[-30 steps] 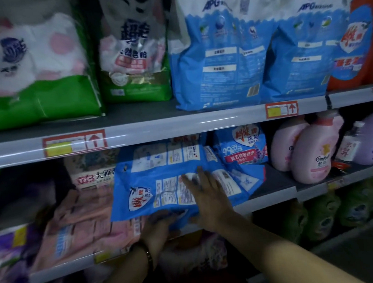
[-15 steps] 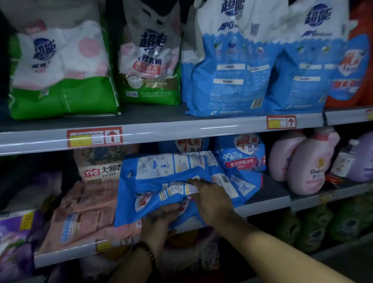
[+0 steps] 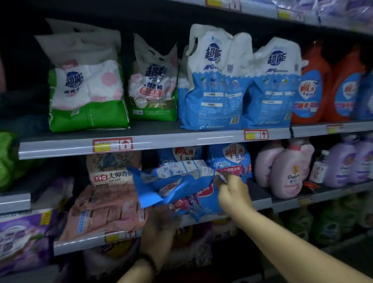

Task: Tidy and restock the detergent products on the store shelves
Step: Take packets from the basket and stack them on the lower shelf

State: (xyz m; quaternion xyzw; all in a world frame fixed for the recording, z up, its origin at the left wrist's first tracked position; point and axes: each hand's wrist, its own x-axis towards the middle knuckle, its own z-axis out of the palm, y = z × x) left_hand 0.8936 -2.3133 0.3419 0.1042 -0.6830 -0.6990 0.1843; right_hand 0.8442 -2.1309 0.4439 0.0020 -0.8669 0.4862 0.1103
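The blue bag [image 3: 174,184] of washing powder is tilted just above the front of the middle shelf [image 3: 263,204], maybe so it can stand with the blue bags [image 3: 231,160] behind it. The right hand [image 3: 232,195] has its grip pinching the bag's right edge to steer it, and the left hand [image 3: 157,230] is under it to take the weight, too blurry to tell its grip. The shop is dim, with pink bags [image 3: 103,211] and pink bottles [image 3: 287,173] beside.
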